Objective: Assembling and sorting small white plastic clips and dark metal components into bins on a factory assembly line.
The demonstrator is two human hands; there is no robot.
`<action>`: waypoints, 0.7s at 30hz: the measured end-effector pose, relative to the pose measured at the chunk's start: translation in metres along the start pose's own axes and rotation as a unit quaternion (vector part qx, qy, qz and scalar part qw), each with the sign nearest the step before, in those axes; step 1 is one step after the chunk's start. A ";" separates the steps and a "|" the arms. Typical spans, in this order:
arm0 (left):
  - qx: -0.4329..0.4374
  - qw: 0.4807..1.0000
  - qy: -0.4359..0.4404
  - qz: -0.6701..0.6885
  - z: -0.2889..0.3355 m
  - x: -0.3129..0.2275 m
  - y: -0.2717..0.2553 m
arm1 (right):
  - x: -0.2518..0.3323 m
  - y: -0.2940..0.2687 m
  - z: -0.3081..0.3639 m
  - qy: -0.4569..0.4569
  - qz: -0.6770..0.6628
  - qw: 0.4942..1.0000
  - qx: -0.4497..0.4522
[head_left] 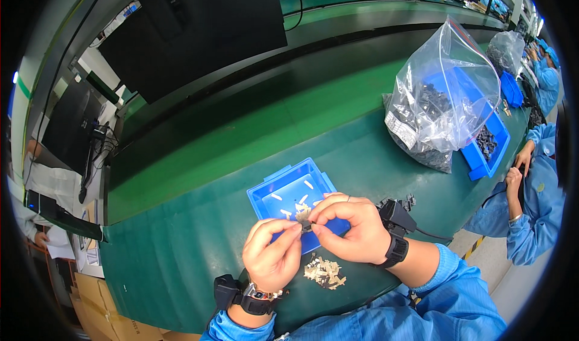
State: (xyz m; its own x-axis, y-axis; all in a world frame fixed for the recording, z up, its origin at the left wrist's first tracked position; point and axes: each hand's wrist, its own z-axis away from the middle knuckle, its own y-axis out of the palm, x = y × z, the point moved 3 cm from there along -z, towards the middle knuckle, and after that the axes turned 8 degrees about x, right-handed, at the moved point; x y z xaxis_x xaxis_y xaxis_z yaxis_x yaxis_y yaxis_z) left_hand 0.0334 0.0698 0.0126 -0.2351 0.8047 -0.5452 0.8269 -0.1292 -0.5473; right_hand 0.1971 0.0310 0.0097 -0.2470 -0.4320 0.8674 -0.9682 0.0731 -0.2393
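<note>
My left hand (269, 252) and my right hand (354, 227) meet over the near part of a blue plastic bin (258, 203). Both pinch a small dark piece (306, 226) between thumb and fingertips; its exact kind is too small to make out. Inside the bin lie several small cream-coloured strips, with a clump of them just beyond my fingertips. On the table, between my wrists, is a loose pile of cream and dark bits (325, 273). Small black parts (410, 203) lie beyond my right wrist, partly hidden by the device strapped there.
A large clear bag of black parts (431, 121) stands at the right, by a long blue bin (499, 137) with black pieces. A black monitor back (199, 33) rises over the far side of the green table (175, 262). At right sits a co-worker in a blue sleeve (534, 220).
</note>
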 end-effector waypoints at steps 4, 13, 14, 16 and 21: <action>0.000 1.000 -0.001 0.005 0.000 0.000 0.001 | 0.000 0.000 0.000 0.011 -0.002 1.000 -0.002; 0.009 1.000 0.012 0.010 0.000 -0.001 -0.001 | 0.000 -0.001 0.001 0.013 -0.003 1.000 0.005; 0.010 1.000 0.012 0.010 0.001 -0.001 0.000 | 0.000 -0.001 0.001 0.013 -0.003 1.000 0.004; 0.010 1.000 0.008 0.018 0.002 -0.001 0.000 | 0.000 -0.001 0.001 0.002 -0.005 1.000 0.007; 0.013 0.999 -0.006 0.046 0.002 0.000 0.000 | -0.001 -0.002 0.000 0.000 -0.017 1.000 0.014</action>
State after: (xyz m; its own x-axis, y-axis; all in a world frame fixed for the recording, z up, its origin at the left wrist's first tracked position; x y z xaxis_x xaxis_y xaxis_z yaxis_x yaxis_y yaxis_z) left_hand 0.0325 0.0686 0.0119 -0.1648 0.7812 -0.6021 0.8319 -0.2178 -0.5104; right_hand 0.1992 0.0315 0.0091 -0.2137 -0.4333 0.8755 -0.9746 0.0327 -0.2217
